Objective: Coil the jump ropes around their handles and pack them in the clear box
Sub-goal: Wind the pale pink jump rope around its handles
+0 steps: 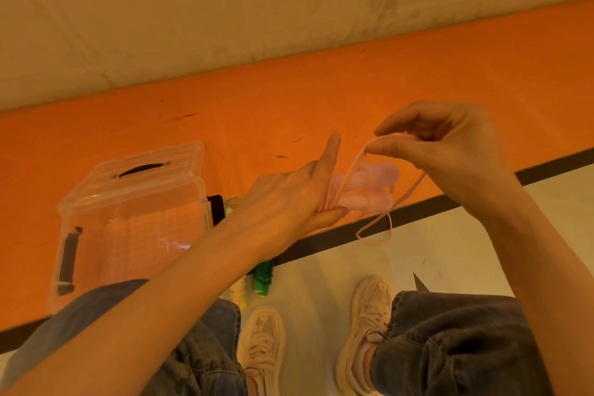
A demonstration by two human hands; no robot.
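Both hands raised, fingers pinching.

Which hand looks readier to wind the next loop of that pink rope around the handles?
The right hand, probably: it pinches the pink rope above the pink handles with slack hanging below. The left hand is busy gripping those handles.
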